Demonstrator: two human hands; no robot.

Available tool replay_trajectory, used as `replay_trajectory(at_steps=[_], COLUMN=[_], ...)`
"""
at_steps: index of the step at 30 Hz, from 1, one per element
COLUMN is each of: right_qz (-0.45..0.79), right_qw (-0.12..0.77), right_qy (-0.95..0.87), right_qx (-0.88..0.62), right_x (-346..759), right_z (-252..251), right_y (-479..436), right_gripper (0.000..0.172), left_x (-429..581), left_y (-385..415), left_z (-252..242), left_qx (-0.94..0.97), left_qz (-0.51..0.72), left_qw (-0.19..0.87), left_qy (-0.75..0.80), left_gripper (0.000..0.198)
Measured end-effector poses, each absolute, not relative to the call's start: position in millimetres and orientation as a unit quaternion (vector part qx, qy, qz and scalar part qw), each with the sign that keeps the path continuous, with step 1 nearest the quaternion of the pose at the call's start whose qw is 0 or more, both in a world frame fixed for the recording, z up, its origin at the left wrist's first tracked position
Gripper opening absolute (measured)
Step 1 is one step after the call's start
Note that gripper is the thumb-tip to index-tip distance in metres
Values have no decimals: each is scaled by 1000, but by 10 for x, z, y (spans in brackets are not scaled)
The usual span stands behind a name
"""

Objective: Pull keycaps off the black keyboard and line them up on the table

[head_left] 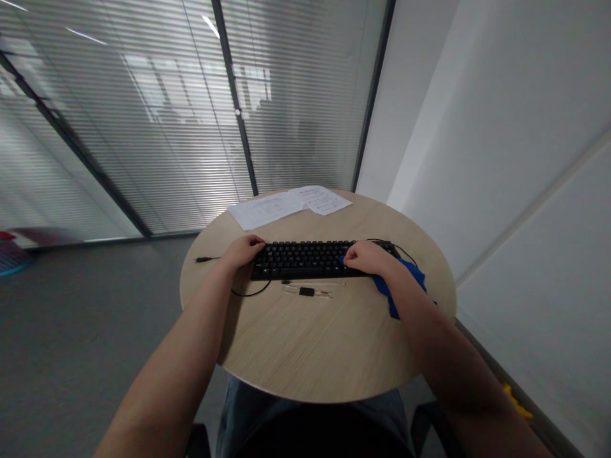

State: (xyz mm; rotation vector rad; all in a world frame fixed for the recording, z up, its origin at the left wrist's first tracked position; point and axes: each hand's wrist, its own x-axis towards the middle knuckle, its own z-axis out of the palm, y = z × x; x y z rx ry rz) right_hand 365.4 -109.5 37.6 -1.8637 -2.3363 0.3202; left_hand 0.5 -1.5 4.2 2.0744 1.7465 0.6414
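One head cam, looks fwd & down from above wearer's lap (312, 432); table (310, 350) near, blinds (305, 127) in bkgd.

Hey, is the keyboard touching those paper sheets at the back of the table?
Apart. The head view shows a plain strip of bare tabletop between the keyboard and the paper sheets.

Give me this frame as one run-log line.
left hand: at left end of black keyboard; right hand: over keyboard's right part, blue patch by fingers; blue cloth: at keyboard's right end; papers: beyond keyboard
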Motion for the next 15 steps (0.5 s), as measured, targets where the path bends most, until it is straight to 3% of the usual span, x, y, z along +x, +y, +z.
replay_trajectory(at_steps=[15], right_qz=[92], right_qw=[42], right_qy=[-728], right_qx=[-678], right_x=[3800], right_z=[402], right_y=[-1104], right_gripper=[18], left_x=[26], left_y=[-33], left_z=[55], left_qx=[736], left_qz=[224], left_qw=[173], left_qy=[615], left_gripper=[30])
